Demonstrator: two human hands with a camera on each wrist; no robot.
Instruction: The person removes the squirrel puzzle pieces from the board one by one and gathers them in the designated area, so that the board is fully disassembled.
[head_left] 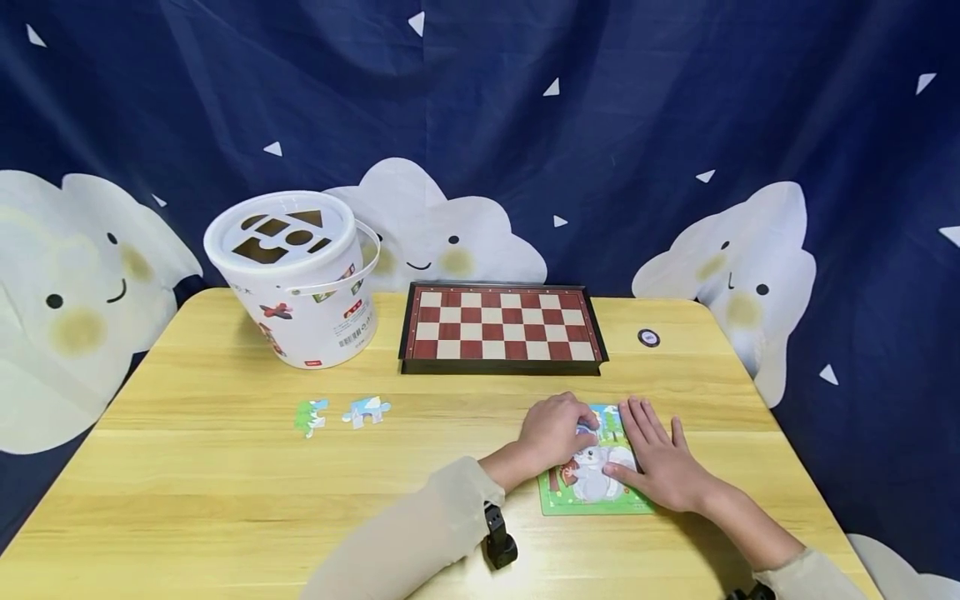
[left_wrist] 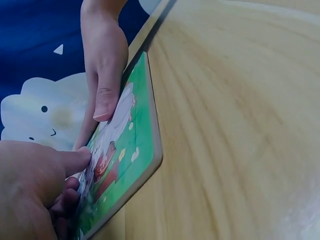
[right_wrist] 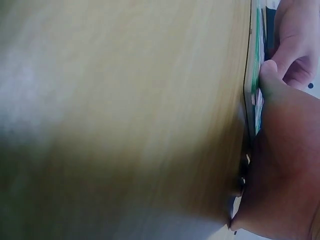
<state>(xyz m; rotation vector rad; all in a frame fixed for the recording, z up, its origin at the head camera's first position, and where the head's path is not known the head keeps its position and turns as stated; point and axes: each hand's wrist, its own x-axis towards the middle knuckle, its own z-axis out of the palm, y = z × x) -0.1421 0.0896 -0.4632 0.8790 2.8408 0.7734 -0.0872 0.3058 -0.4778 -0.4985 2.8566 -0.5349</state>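
Observation:
A jigsaw puzzle (head_left: 600, 486) with a grey-white animal on a green and blue scene lies in a thin tray on the table. My left hand (head_left: 553, 431) bends over its upper left part, thumb and fingers curled around a small bluish puzzle piece (head_left: 587, 429) at the surface. Much of that piece is hidden by the fingers. Along the puzzle's right side rests my right hand (head_left: 663, 458), fingers straight, with its thumb on the picture. The left wrist view also shows the puzzle's green border (left_wrist: 142, 125) near both thumbs.
Two loose puzzle pieces, one green (head_left: 310, 417) and one light blue (head_left: 366, 411), lie to the left. Behind stand a white lidded bucket (head_left: 300, 308) with shape holes and a checkered game board (head_left: 502, 327). A small black round disc (head_left: 648, 337) lies at back right.

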